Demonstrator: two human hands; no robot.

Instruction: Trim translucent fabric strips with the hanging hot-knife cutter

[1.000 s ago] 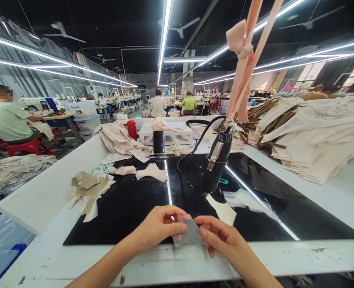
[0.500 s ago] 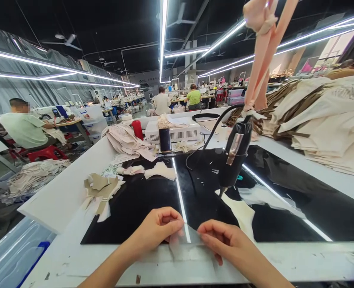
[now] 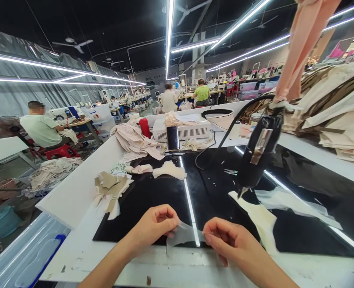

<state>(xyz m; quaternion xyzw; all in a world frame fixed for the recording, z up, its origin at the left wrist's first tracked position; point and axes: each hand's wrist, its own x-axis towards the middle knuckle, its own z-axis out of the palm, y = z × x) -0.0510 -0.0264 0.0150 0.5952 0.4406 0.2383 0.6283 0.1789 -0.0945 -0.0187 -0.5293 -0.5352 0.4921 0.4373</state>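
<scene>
A thin translucent sheet [image 3: 184, 235] is stretched between my two hands above the front edge of the black board [image 3: 165, 200]. Pinched fingers of my left hand [image 3: 161, 224] grip its left end. The right end is between thumb and finger of my right hand [image 3: 225, 238]. To the right hangs a black handheld tool [image 3: 259, 152] with a pointed metal tip, held up by pink cloth strips [image 3: 298, 60]. Its tip is close to a cream fabric piece [image 3: 259, 216]. Another sheer strip [image 3: 297, 204] lies further right on the board.
Cut fabric pieces [image 3: 112, 188] and a cream scrap [image 3: 169, 171] lie at the left. Behind them are a phone [image 3: 173, 138], a white vented box [image 3: 159, 130] and small scissors [image 3: 231, 172]. Stacked fabric [image 3: 345, 104] stands at right. A person [image 3: 43, 130] sits at left.
The view has swung left, so the scene sits further right. My hands now hold the sheet spread wider and slightly more raised between them.
</scene>
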